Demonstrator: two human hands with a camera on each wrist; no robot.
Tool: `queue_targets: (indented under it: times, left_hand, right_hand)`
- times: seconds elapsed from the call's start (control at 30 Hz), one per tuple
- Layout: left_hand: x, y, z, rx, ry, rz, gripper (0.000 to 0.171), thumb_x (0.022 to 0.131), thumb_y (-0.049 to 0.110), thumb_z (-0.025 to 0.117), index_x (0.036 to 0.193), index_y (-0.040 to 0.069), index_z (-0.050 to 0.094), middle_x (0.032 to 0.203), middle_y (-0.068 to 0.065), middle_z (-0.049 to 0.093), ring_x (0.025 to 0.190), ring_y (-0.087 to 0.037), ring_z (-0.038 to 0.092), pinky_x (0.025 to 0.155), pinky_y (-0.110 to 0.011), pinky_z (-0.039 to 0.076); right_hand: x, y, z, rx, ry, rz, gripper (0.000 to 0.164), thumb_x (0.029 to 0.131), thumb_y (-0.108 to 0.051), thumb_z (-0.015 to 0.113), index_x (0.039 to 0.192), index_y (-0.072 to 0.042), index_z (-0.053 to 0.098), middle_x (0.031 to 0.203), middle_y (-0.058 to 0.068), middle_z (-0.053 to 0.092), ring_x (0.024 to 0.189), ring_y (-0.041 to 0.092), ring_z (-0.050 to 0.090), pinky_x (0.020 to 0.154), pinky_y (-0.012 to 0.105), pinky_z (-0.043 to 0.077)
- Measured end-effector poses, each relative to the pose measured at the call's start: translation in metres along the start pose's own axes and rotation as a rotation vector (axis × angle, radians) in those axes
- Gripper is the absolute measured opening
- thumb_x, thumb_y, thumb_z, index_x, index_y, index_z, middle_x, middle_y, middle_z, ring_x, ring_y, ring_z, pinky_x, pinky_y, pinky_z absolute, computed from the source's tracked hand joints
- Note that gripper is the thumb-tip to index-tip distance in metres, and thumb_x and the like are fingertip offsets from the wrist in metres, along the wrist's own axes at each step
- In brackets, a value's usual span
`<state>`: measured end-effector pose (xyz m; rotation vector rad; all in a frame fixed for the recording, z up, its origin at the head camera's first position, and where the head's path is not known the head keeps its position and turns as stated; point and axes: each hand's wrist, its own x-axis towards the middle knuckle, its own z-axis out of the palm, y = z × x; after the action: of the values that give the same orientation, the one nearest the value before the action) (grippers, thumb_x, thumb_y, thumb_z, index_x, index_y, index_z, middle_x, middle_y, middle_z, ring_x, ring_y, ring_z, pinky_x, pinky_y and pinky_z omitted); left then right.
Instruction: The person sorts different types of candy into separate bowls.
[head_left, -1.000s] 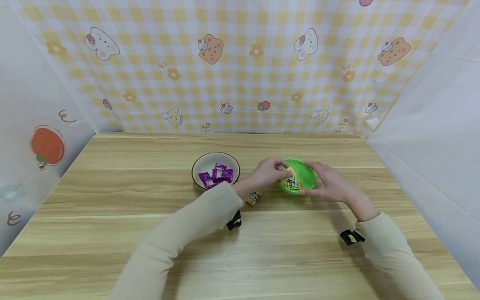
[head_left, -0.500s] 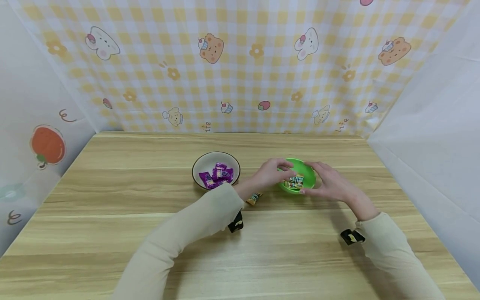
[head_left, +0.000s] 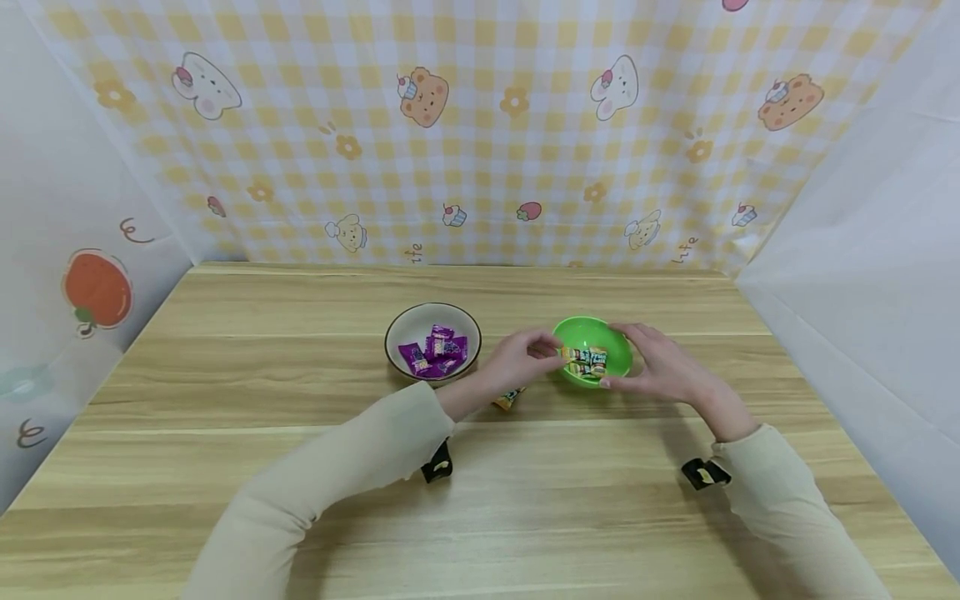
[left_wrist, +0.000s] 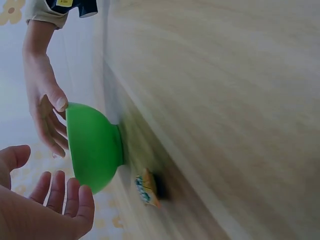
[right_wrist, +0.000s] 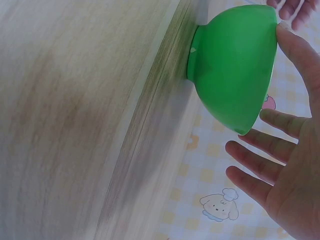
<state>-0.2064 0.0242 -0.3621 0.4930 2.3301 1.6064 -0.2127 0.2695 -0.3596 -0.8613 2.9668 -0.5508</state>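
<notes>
A green bowl (head_left: pixel 575 329) stands right of the middle of the table, with several yellow-wrapped candies (head_left: pixel 588 362) inside. My right hand (head_left: pixel 660 367) holds it from the right, thumb on the near rim and fingers at the far rim. In the right wrist view the fingers (right_wrist: pixel 277 147) are spread along the green rim. Just off the bowl's left edge is my left hand (head_left: pixel 521 360), fingers loosely bent with nothing in them. Beneath that hand, one orange-yellow wrapped candy (head_left: pixel 507 399) lies on the table; the left wrist view shows this candy (left_wrist: pixel 146 188) beside the bowl's foot.
To the left of the green bowl stands a white bowl (head_left: pixel 408 327) with a dark rim, holding several purple-wrapped candies (head_left: pixel 441 350). A checked curtain (head_left: pixel 480 167) hangs behind the wooden table (head_left: pixel 525 517). White cloth (head_left: pixel 885 250) closes off the right side.
My left hand has let go of a yellow candy in the green bowl and drawn back left out of it. The right hand has stayed on the bowl.
</notes>
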Motion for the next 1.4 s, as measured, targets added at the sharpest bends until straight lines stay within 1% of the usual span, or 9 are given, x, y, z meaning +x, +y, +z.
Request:
queue_targets:
  times: [0.2, 0.37, 0.53, 0.73, 0.83, 0.97, 1.13, 1.27, 1.4]
  left_hand:
    - [-0.008, -0.016, -0.004, 0.048, 0.005, 0.002, 0.029, 0.081, 0.013, 0.064, 0.106, 0.000, 0.058, 0.100, -0.007, 0.059, 0.090, -0.016, 0.054, 0.079, -0.024, 0.042]
    - [-0.019, -0.025, -0.007, 0.119, -0.023, 0.054, 0.030, 0.081, 0.008, 0.063, 0.109, -0.004, 0.056, 0.108, -0.014, 0.056, 0.096, -0.023, 0.053, 0.083, -0.029, 0.041]
    - [-0.029, -0.028, -0.010, 0.237, -0.019, 0.098, 0.029, 0.080, 0.008, 0.064, 0.107, -0.001, 0.057, 0.106, -0.011, 0.057, 0.096, -0.025, 0.052, 0.083, -0.032, 0.041]
    - [-0.038, -0.032, -0.012, 0.355, -0.007, 0.081, 0.028, 0.080, 0.012, 0.064, 0.106, 0.003, 0.057, 0.106, -0.008, 0.053, 0.098, -0.022, 0.047, 0.085, -0.033, 0.037]
    - [-0.039, -0.034, -0.013, 0.377, -0.017, 0.075, 0.028, 0.081, 0.010, 0.063, 0.107, 0.003, 0.057, 0.105, -0.009, 0.052, 0.099, -0.021, 0.046, 0.087, -0.033, 0.036]
    - [-0.038, -0.036, -0.012, 0.401, -0.034, 0.111, 0.027, 0.079, 0.003, 0.062, 0.105, 0.002, 0.058, 0.099, -0.009, 0.054, 0.094, -0.021, 0.048, 0.084, -0.032, 0.037]
    - [-0.036, -0.039, -0.010, 0.480, -0.051, 0.160, 0.028, 0.074, 0.000, 0.062, 0.102, 0.003, 0.059, 0.095, -0.008, 0.054, 0.089, -0.020, 0.050, 0.081, -0.032, 0.038]
    - [-0.037, -0.038, -0.010, 0.522, -0.048, 0.148, 0.030, 0.073, 0.000, 0.063, 0.102, 0.004, 0.059, 0.092, -0.006, 0.052, 0.085, -0.018, 0.049, 0.078, -0.033, 0.038]
    - [-0.037, -0.038, -0.010, 0.558, -0.049, 0.110, 0.033, 0.072, 0.000, 0.065, 0.104, 0.005, 0.059, 0.089, -0.004, 0.052, 0.082, -0.017, 0.048, 0.074, -0.032, 0.038]
  right_hand:
    - [-0.001, -0.002, -0.001, -0.005, 0.004, 0.000, 0.087, 0.069, -0.055, 0.066, 0.130, 0.000, 0.037, 0.123, 0.020, 0.044, 0.112, 0.037, 0.040, 0.088, 0.052, 0.034]
    - [-0.001, -0.002, -0.002, -0.012, 0.007, -0.001, 0.087, 0.069, -0.054, 0.067, 0.130, 0.000, 0.037, 0.123, 0.021, 0.044, 0.112, 0.037, 0.040, 0.088, 0.052, 0.034]
    - [-0.001, -0.002, -0.002, -0.010, 0.006, -0.002, 0.087, 0.069, -0.054, 0.066, 0.130, 0.000, 0.037, 0.123, 0.020, 0.044, 0.112, 0.037, 0.040, 0.088, 0.051, 0.034]
    - [-0.001, -0.001, -0.001, -0.006, 0.003, -0.003, 0.087, 0.069, -0.055, 0.066, 0.130, -0.001, 0.037, 0.123, 0.020, 0.044, 0.112, 0.036, 0.040, 0.088, 0.051, 0.033]
    - [-0.001, 0.000, -0.001, -0.006, 0.004, -0.002, 0.087, 0.069, -0.056, 0.065, 0.130, -0.001, 0.037, 0.123, 0.020, 0.044, 0.112, 0.036, 0.040, 0.088, 0.051, 0.033]
    - [-0.001, 0.000, 0.000, -0.013, 0.009, -0.005, 0.087, 0.069, -0.056, 0.065, 0.130, -0.001, 0.037, 0.123, 0.020, 0.044, 0.112, 0.036, 0.041, 0.088, 0.051, 0.034]
    - [-0.001, 0.000, 0.000, -0.017, 0.008, -0.003, 0.087, 0.069, -0.056, 0.065, 0.130, -0.001, 0.037, 0.123, 0.020, 0.044, 0.112, 0.036, 0.040, 0.088, 0.051, 0.033]
    - [-0.001, 0.000, 0.000, -0.016, 0.007, 0.002, 0.087, 0.069, -0.056, 0.065, 0.130, -0.001, 0.037, 0.124, 0.020, 0.044, 0.112, 0.037, 0.040, 0.088, 0.052, 0.033]
    - [-0.001, 0.000, 0.000, -0.015, 0.009, -0.001, 0.087, 0.069, -0.056, 0.065, 0.130, -0.001, 0.037, 0.123, 0.020, 0.044, 0.112, 0.037, 0.040, 0.087, 0.052, 0.034]
